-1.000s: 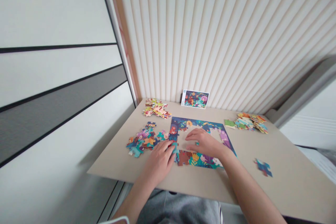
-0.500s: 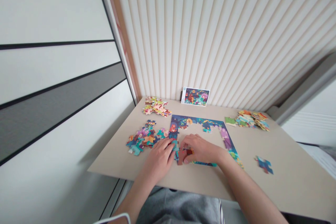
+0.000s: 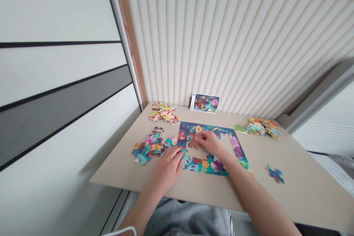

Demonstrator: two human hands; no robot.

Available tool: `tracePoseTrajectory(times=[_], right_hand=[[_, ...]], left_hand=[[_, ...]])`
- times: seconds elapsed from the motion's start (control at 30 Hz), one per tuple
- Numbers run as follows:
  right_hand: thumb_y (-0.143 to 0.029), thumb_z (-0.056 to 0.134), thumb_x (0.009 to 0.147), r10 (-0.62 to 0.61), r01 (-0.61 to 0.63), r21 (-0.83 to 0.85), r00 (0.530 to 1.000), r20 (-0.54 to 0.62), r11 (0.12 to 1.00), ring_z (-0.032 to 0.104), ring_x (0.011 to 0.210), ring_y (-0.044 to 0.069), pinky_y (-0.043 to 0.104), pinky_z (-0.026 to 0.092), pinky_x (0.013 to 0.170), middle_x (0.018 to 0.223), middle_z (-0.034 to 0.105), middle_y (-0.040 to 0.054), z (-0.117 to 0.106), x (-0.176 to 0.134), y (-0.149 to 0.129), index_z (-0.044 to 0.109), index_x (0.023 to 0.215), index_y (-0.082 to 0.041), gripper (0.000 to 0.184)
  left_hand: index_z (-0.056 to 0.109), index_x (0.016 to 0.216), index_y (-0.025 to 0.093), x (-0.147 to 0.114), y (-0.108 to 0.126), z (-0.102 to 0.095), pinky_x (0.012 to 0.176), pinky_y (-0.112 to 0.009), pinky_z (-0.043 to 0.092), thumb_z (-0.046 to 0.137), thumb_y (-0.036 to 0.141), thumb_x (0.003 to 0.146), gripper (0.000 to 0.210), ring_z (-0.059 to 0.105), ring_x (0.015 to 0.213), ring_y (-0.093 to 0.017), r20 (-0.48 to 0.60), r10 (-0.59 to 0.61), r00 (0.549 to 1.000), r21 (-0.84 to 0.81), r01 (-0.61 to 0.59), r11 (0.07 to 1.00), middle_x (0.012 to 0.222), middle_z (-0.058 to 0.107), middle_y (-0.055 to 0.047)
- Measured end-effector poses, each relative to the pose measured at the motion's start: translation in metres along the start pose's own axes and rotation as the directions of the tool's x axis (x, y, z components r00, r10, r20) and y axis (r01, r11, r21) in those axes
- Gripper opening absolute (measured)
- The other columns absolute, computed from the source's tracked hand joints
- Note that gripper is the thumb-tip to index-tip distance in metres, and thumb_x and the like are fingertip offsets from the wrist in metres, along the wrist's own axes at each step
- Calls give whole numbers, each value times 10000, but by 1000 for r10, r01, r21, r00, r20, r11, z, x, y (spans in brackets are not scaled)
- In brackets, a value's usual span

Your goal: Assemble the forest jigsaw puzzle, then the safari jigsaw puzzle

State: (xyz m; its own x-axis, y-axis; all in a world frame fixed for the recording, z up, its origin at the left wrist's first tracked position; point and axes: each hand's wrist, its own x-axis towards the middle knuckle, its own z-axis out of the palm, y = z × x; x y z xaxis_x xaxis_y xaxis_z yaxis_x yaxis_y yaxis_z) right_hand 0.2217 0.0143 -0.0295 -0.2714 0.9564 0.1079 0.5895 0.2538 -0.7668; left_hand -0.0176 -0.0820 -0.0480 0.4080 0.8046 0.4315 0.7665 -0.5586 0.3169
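Note:
A partly assembled jigsaw puzzle (image 3: 193, 166) lies on the table, its frame joined around a bare middle. My right hand (image 3: 209, 142) pinches a brown puzzle piece (image 3: 193, 141) over the upper left of that bare middle, beside the inner edge. Whether the piece touches its neighbours I cannot tell. My left hand (image 3: 170, 162) rests flat with fingers stretched out, fingertips at the puzzle's left border. Just beyond those fingers lies a heap of loose dark and teal puzzle pieces (image 3: 151, 145).
A picture card (image 3: 205, 103) leans at the back of the beige table (image 3: 290, 155). Yellow and pink pieces (image 3: 164, 113) are piled at the back left, orange and green pieces (image 3: 258, 127) at the back right. One blue piece (image 3: 275, 174) lies alone at the right.
My right hand has moved away from me, carrying the brown piece from the puzzle's lower left border to the upper left of its middle. My left hand has stayed nearly still.

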Motion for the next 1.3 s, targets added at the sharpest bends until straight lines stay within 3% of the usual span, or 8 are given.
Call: tracePoseTrajectory(times=[0.4, 0.5, 0.63, 0.97, 1.17, 1.3], right_hand=[[-298, 584, 938, -55, 25, -337, 995, -80, 941, 648, 752, 169, 270, 454, 722, 821, 727, 10, 22, 8, -9, 703, 952, -221, 142], [-331, 581, 958, -55, 13, -438, 995, -83, 899, 654, 822, 186, 285, 451, 763, 846, 710, 21, 23, 6, -13, 677, 980, -222, 147], [-419, 569, 977, -67, -7, -542, 991, -116, 840, 658, 945, 214, 303, 456, 815, 1033, 688, 80, 25, 0, -16, 658, 1026, -223, 221], [-444, 551, 984, -33, -50, -582, 991, -132, 812, 669, 911, 218, 295, 468, 729, 1037, 688, 83, 27, -6, -20, 651, 905, -224, 255], [-441, 510, 1009, -44, -24, -589, 994, -101, 807, 665, 947, 217, 299, 484, 764, 1127, 656, 79, 26, -7, -26, 696, 1102, -265, 272], [-411, 448, 1036, -72, 31, -620, 997, -42, 784, 657, 981, 214, 294, 487, 797, 1109, 644, 88, 25, -8, -28, 748, 1076, -285, 328]], left_hand=[[603, 1278, 224, 0, 0, 0, 1082, -482, 476, 507, 216, 991, 303, 560, 1260, -273, 20, -5, 1000, -1, 5, 1000, 1323, 622, -98], [613, 1271, 230, -1, -1, 1, 1071, -480, 486, 515, 230, 989, 298, 573, 1251, -274, -4, -1, 1000, -12, 1, 1000, 1303, 634, -98], [621, 1267, 240, -1, -1, 2, 1072, -479, 487, 510, 246, 995, 294, 578, 1252, -272, -29, 2, 1000, -16, -2, 1000, 1298, 640, -96], [620, 1268, 233, -1, -1, 1, 1079, -482, 486, 505, 242, 998, 294, 575, 1256, -272, -11, -3, 1000, 5, 3, 1000, 1313, 631, -96], [612, 1282, 240, -1, -1, 2, 1070, -484, 493, 493, 247, 1003, 304, 581, 1248, -271, -19, 14, 1000, 12, -14, 1000, 1302, 636, -100], [600, 1292, 236, -1, -1, 2, 1079, -488, 485, 491, 227, 1000, 312, 567, 1264, -274, 5, 7, 1000, 22, -7, 1000, 1319, 625, -101]])
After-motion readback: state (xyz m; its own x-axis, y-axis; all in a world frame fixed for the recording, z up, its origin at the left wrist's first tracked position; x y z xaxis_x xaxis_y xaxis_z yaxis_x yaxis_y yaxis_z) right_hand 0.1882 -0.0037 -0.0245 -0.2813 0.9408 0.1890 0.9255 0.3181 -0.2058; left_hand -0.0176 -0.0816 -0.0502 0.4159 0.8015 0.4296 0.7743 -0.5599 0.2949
